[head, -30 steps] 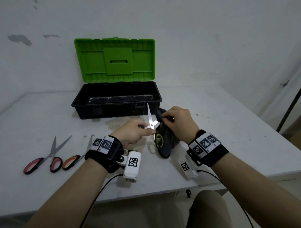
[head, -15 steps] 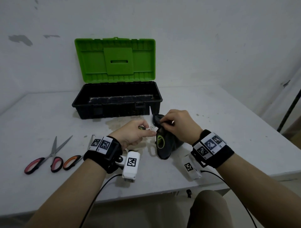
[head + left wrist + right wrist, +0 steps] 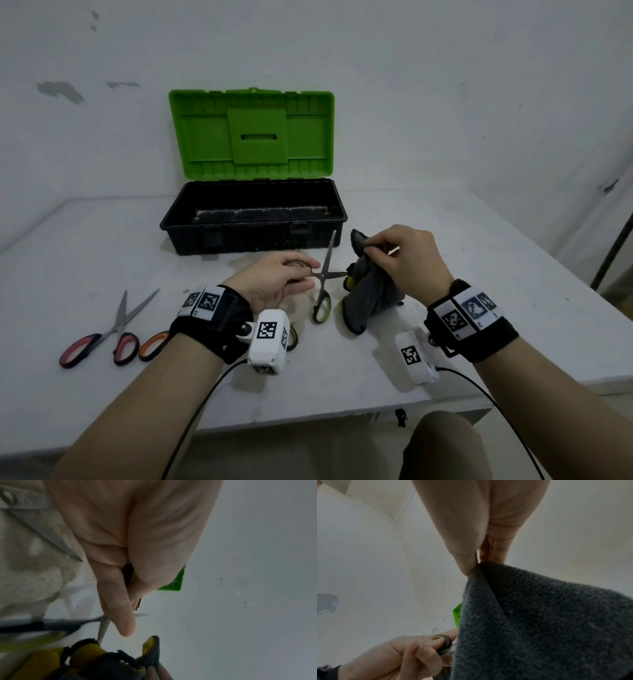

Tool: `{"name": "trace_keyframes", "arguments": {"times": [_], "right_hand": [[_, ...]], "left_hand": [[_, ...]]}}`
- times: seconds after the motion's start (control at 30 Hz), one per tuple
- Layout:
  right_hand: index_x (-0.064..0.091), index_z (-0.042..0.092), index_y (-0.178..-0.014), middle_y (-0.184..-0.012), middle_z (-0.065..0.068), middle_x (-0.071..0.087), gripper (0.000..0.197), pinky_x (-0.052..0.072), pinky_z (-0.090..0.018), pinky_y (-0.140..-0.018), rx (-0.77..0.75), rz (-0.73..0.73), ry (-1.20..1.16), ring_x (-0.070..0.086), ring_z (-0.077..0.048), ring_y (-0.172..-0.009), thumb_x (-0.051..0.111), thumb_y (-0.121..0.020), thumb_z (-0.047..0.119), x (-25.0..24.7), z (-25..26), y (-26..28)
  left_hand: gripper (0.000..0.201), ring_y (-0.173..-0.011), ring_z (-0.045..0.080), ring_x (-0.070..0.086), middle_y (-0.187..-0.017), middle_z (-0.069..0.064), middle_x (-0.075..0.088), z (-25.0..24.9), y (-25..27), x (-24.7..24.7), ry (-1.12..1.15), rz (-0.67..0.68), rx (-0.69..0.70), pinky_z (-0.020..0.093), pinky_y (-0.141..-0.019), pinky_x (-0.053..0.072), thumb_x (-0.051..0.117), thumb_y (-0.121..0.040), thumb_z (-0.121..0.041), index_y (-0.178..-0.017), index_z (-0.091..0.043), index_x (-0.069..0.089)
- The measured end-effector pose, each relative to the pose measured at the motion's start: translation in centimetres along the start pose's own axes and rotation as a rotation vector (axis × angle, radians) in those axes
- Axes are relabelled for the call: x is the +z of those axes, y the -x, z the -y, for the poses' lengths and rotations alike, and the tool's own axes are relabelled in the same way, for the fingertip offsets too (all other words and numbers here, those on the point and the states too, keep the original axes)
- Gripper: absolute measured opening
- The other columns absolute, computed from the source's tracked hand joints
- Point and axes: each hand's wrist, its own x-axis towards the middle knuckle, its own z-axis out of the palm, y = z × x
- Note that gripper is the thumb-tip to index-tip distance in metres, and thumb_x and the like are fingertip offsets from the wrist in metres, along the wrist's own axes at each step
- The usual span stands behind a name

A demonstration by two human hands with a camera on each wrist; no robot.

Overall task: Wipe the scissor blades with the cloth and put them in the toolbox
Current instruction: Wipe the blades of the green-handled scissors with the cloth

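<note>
Looking down from the head camera, the left hand (image 3: 277, 279) curls its thumb and fingers round one loop of the green-handled scissors (image 3: 324, 274), which stand wide open just near of the toolbox (image 3: 253, 236): one blade points up and far, the other runs right to meet the cloth (image 3: 368, 291). The right hand (image 3: 407, 262) pinches a fold of that dark cloth between thumb and fingertips while the rest hangs to the table (image 3: 479, 274); two more pairs, pink-handled scissors (image 3: 102, 332) and an orange-handled pair (image 3: 154, 344), wait at the left. In the left wrist view the fingers (image 3: 118, 608) are closed on the dark handle, and the blades cross just beyond them above the cloth's yellow trim (image 3: 89, 651). In the right wrist view the thumb (image 3: 467, 566) clamps the cloth's top edge, and the fabric hides the blade it touches. To wipe well, the person should probably wrap the fold over the flat of each blade and draw from pivot to tip, keeping fingers off the edge and the left grip steady.
</note>
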Motion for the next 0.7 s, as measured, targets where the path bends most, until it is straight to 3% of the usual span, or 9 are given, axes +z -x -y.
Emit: {"name": "trace_keyframes", "arguments": {"times": [0.1, 0.23, 0.33, 0.43, 0.5, 0.57, 0.7], "right_hand": [[0.076, 0.023, -0.085, -0.078, 0.005, 0.068, 0.007, 0.051, -0.030, -0.073, 0.009, -0.013, -0.025, 0.063, -0.009, -0.072, 0.073, -0.080, 0.020, -0.3, 0.2, 0.1], [0.075, 0.023, -0.085, -0.079, 0.007, 0.069, 0.007, 0.052, -0.027, -0.072, 0.047, -0.033, -0.089, 0.063, -0.006, -0.074, 0.074, -0.079, 0.019, -0.6, 0.2, 0.3], [0.076, 0.024, -0.085, -0.079, 0.011, 0.070, 0.007, 0.051, -0.021, -0.072, 0.081, -0.019, -0.126, 0.063, -0.004, -0.075, 0.074, -0.080, 0.020, -0.8, 0.4, 0.6], [0.076, 0.024, -0.086, -0.080, 0.012, 0.070, 0.007, 0.047, -0.012, -0.068, 0.098, -0.012, -0.172, 0.064, -0.003, -0.075, 0.074, -0.080, 0.019, -1.1, 0.8, 0.7], [0.076, 0.023, -0.085, -0.081, 0.012, 0.071, 0.007, 0.046, -0.009, -0.067, 0.094, -0.003, -0.199, 0.064, -0.001, -0.074, 0.074, -0.080, 0.020, -1.2, 1.0, 0.5], [0.076, 0.024, -0.085, -0.080, 0.013, 0.071, 0.006, 0.046, -0.009, -0.067, 0.085, 0.025, -0.206, 0.064, 0.000, -0.074, 0.074, -0.080, 0.021, -1.2, 1.3, 0.4], [0.076, 0.023, -0.084, -0.078, 0.013, 0.072, 0.005, 0.045, -0.007, -0.069, 0.089, 0.103, -0.196, 0.064, 0.002, -0.072, 0.074, -0.080, 0.021, -0.8, 1.7, 0.4]], "left_hand": [[0.019, -0.063, 0.008, 0.067, -0.091, 0.010, 0.062, -0.1, -0.4, -0.5, -0.018, -0.061, 0.055, 0.018, -0.064, 0.058, 0.054, -0.099, 0.005, -0.111, 0.002, 0.068], [0.011, -0.072, 0.012, 0.059, -0.078, 0.002, 0.066, 0.4, -0.7, -1.2, -0.074, -0.204, 0.131, 0.023, -0.071, 0.053, 0.062, -0.098, -0.005, -0.097, -0.008, 0.072], [0.008, -0.083, 0.015, 0.068, -0.089, 0.001, 0.072, 0.6, -0.7, -1.3, 0.007, -0.277, 0.163, 0.026, -0.076, 0.055, 0.064, -0.098, -0.013, -0.098, -0.011, 0.071], [0.008, -0.091, 0.023, 0.076, -0.099, 0.003, 0.072, 0.3, -0.2, -0.8, 0.106, -0.235, 0.178, 0.036, -0.081, 0.059, 0.056, -0.104, -0.018, -0.105, -0.014, 0.062], [0.007, -0.092, 0.031, 0.077, -0.110, 0.007, 0.068, -0.2, 0.2, -0.3, 0.105, -0.188, 0.172, 0.042, -0.073, 0.061, 0.050, -0.106, -0.021, -0.109, -0.017, 0.055], [0.008, -0.091, 0.035, 0.076, -0.116, 0.008, 0.059, -0.6, 0.6, 0.1, 0.087, -0.166, 0.169, 0.039, -0.062, 0.060, 0.043, -0.109, -0.023, -0.112, -0.020, 0.050], [0.012, -0.083, 0.029, 0.077, -0.105, 0.010, 0.049, -0.9, 0.8, 0.9, 0.022, -0.181, 0.195, 0.033, -0.054, 0.057, 0.037, -0.110, -0.025, -0.113, -0.023, 0.048]]}}
